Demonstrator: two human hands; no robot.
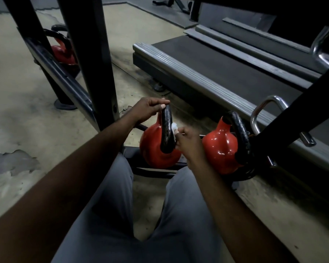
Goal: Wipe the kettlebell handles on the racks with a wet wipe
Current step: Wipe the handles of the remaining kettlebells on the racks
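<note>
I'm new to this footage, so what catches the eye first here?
The glossy red kettlebell at centre stands out, with a second kettlebell just right of it. The left hand grips the top of its black handle while the right hand presses a white wet wipe to the handle's side. A grey treadmill lies behind.

A: Where are the hands?
B: The left hand [150,109] pinches the top of the black handle [166,130] of a red kettlebell [152,149]. The right hand [188,142] holds a white wet wipe [174,127] against the handle's side.
A: Is the wipe folded?
B: Probably bunched, but it's mostly hidden. A second kettlebell [220,147] sits just beside.
</note>
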